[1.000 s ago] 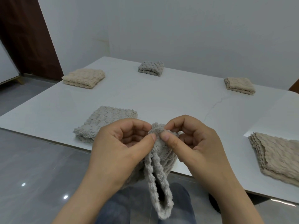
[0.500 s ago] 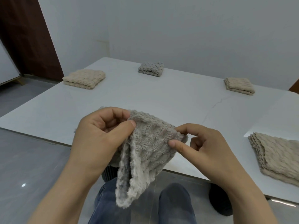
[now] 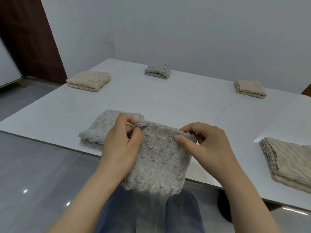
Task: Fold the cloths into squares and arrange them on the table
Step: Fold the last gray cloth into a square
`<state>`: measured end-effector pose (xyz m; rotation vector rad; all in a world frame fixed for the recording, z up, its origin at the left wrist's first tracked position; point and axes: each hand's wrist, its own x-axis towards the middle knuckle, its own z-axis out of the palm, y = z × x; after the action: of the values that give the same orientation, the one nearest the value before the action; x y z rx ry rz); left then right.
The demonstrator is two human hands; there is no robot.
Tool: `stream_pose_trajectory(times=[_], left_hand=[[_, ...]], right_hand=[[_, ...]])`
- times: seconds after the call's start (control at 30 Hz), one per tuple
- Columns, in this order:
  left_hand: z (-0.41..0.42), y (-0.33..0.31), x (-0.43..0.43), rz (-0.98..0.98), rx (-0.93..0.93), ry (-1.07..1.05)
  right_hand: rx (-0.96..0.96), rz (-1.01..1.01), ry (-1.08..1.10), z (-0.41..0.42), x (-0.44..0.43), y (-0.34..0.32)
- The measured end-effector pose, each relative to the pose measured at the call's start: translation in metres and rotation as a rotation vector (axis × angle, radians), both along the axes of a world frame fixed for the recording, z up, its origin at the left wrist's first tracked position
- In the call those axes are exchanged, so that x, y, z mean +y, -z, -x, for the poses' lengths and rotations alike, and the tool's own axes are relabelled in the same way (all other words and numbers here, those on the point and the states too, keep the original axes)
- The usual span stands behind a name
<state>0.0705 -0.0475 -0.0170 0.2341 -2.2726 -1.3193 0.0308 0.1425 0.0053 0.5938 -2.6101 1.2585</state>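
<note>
I hold a grey fluffy cloth (image 3: 159,162) in the air over the near edge of the white table (image 3: 168,105). It hangs spread flat between my hands. My left hand (image 3: 122,143) pinches its top left corner. My right hand (image 3: 202,145) pinches its top right corner. Just behind my left hand, a folded grey cloth (image 3: 99,130) lies on the table, partly hidden by that hand.
Folded cloths lie around the table: a beige one (image 3: 88,80) far left, a grey one (image 3: 158,71) at the back, a beige one (image 3: 249,89) far right, and a beige one (image 3: 289,163) near right. Grey floor and my knees lie below the table edge.
My hands have moved apart and drawn the bunched cloth open, so it now hangs flat between them instead of dangling in a narrow fold.
</note>
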Motion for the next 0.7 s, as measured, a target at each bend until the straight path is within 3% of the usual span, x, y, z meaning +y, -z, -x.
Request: stream_pose_trajectory(times=[0.13,0.3,0.53,0.7], left_hand=[[0.015,0.011,0.000,0.034,0.024,0.025],[0.021,0.017,-0.003,0.178,0.011,0.118],[0.018,0.026,-0.007,0.145,-0.044,0.148],[0.022,0.031,-0.009,0.272,-0.044,0.144]], right_hand=[[-0.071,0.082,0.032,0.020,-0.003,0.013],[-0.123,0.076,0.086,0.035,-0.007,0.029],[-0.149,0.070,0.147,0.042,-0.009,0.046],[-0.238,0.029,0.171,0.025,-0.002,0.054]])
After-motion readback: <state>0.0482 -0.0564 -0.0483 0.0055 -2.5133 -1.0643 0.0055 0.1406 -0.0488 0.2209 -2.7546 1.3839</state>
